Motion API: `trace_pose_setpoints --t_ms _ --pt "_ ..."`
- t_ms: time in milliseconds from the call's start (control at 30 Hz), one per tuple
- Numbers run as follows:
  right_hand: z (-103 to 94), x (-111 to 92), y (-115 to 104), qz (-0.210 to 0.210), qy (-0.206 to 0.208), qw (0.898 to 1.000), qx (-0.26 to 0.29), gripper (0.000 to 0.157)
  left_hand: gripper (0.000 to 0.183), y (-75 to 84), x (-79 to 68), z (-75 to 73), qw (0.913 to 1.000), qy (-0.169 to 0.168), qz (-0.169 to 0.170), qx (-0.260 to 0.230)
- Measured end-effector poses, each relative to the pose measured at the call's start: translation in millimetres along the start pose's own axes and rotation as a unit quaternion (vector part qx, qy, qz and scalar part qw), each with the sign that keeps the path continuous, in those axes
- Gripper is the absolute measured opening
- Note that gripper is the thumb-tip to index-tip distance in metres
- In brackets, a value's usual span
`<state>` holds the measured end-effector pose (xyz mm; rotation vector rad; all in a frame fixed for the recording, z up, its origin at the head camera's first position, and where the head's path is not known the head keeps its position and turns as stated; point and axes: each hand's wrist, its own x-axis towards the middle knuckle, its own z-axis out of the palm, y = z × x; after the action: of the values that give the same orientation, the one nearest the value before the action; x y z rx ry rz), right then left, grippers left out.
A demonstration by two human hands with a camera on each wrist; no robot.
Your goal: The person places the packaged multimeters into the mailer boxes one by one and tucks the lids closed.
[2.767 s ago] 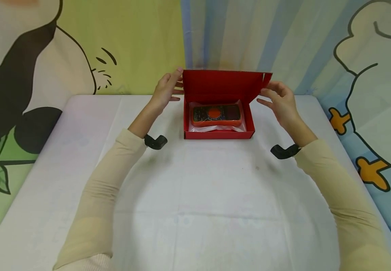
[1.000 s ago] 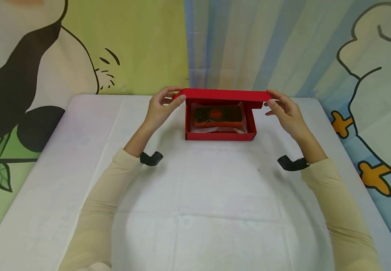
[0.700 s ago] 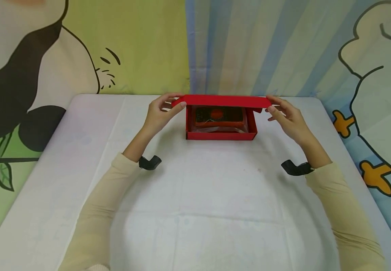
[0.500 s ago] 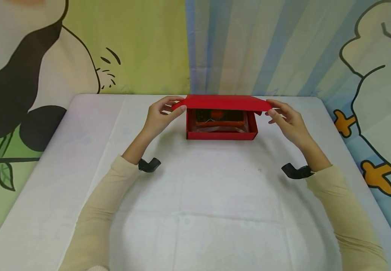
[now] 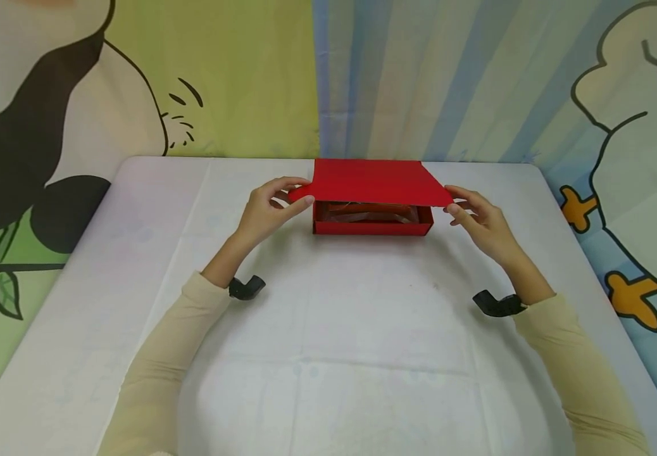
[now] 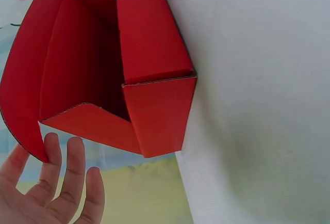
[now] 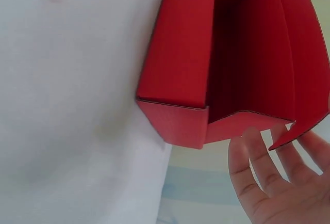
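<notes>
A red cardboard box (image 5: 371,229) stands at the back of the table, its hinged lid (image 5: 371,180) tilted forward and partly lowered. Under the lid shows the orange edge of a multimeter (image 5: 369,208) in a clear plastic bag (image 5: 375,218); the rest of it is hidden. My left hand (image 5: 266,210) pinches the lid's front left corner, thumb in front and fingers behind. At the front right corner, my right hand (image 5: 481,227) holds the lid the same way. In the right wrist view, fingertips (image 7: 251,133) touch the lid's side flap.
A white cloth (image 5: 328,316) covers the table. Behind it hangs a printed curtain (image 5: 397,76) with cartoon animals, close to the box's back. Black wrist cameras (image 5: 247,288) jut inward from both forearms.
The lid has swung from upright forward and down over the box, hiding most of the multimeter. Both hands, at first beside the raised lid, have come down with its front corners.
</notes>
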<state>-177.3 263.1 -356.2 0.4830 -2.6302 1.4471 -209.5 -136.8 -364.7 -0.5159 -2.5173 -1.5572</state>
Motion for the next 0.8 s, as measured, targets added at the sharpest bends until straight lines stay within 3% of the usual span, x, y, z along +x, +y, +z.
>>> trace_pose_setpoints --t_ms 467,633,800 --pt "-0.5 -9.3 12.8 0.000 -0.043 0.999 0.017 0.053 0.046 -9.2 -12.2 0.7 0.9984 -0.052 -0.003 0.022" --pt "0.8 -10.9 21.2 0.002 -0.065 0.998 0.025 0.055 0.050 -15.5 -14.9 2.5 0.9960 -0.074 0.018 0.047" --pt "4.8 -12.6 28.2 0.000 -0.067 0.998 -0.002 0.057 0.051 -20.7 -16.5 2.8 0.9937 -0.089 0.037 0.057"
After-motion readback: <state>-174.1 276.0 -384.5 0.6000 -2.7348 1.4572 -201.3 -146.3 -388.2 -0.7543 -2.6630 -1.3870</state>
